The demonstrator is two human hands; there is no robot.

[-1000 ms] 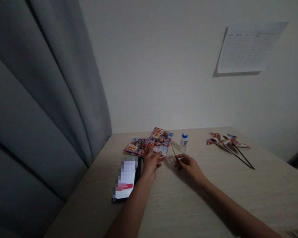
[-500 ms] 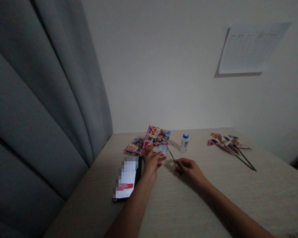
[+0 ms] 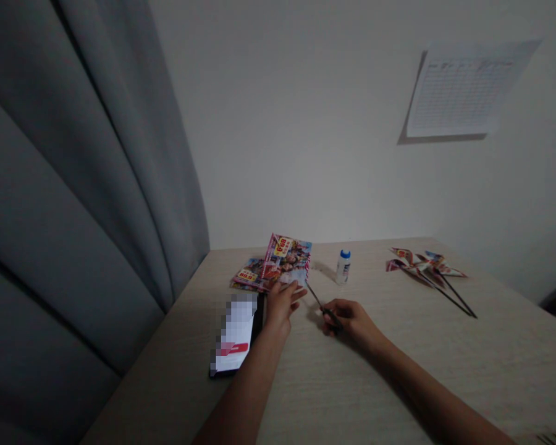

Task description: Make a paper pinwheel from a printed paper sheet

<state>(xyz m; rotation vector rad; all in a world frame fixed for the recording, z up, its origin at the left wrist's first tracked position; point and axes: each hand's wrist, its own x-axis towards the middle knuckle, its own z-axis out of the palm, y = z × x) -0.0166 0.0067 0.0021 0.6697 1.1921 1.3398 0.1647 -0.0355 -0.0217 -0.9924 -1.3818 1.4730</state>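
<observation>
My left hand [image 3: 280, 300] grips the lower edge of a colourful printed sheet [image 3: 291, 256], which is tilted up above the table. In my right hand [image 3: 345, 316] is a pair of scissors [image 3: 331, 317] with dark handles, the blades pointing up and left to the sheet's lower right corner. Whether the blades touch the paper is too small to tell. Behind and left of the sheet lie more printed sheets [image 3: 248, 275] on the table. A phone [image 3: 234, 337] with a lit screen lies beside my left forearm.
On the wooden table [image 3: 333, 395] a small white bottle with a blue cap [image 3: 343, 269] stands beyond my right hand. Two paper pinwheels [image 3: 419, 267] with dark sticks lie at the right. A grey curtain [image 3: 120, 185] hangs at the left; a lined paper [image 3: 458, 96] is on the wall.
The printed sheet and my left hand have shifted slightly left. My right hand and the scissors have also moved a little left, with the blades still near the sheet's lower right corner.
</observation>
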